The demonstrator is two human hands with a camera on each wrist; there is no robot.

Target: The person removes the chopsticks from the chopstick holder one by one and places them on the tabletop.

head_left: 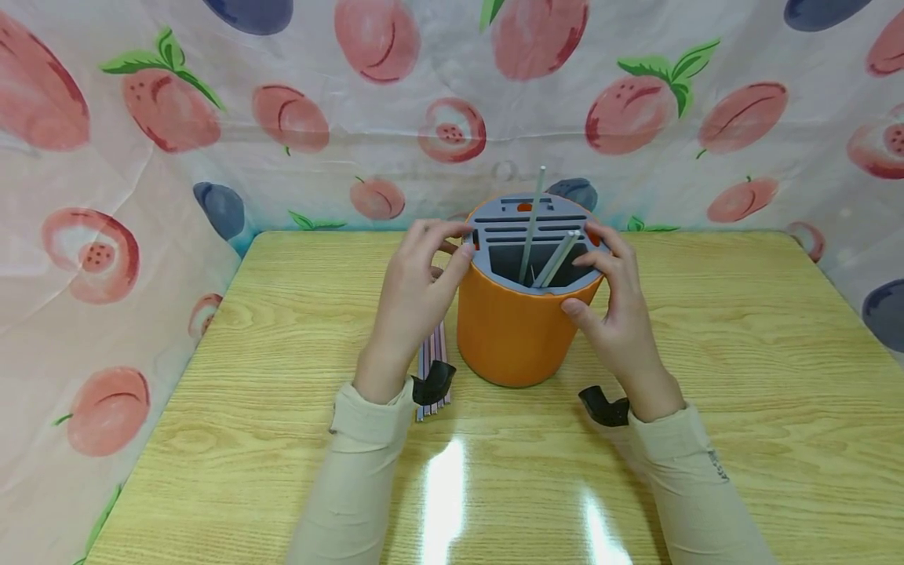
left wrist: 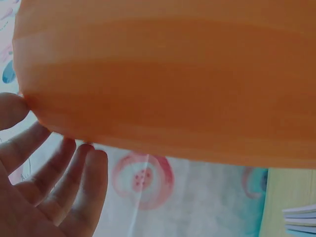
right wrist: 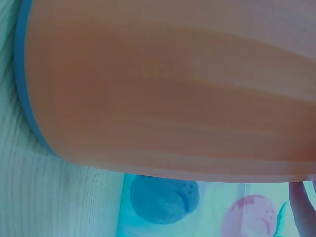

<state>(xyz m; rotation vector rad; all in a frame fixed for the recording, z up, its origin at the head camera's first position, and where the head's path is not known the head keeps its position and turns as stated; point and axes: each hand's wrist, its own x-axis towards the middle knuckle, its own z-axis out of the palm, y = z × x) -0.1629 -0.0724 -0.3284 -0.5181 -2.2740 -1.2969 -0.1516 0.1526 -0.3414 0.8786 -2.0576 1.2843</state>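
Note:
An orange round knife holder with a slotted grey top stands on the table. Pale chopsticks lean in its open front compartment. At the left rim, my left hand holds the holder with thumb and fingers; in the left wrist view, fingertips touch the orange wall. My right hand grips the right rim, thumb on the outer wall and fingers over the top. The right wrist view is mostly orange wall, with part of a finger at the edge.
Several pinkish metallic chopsticks lie side by side on the wooden table, left of the holder and partly under my left wrist. A fruit-print cloth hangs behind the table and along its sides.

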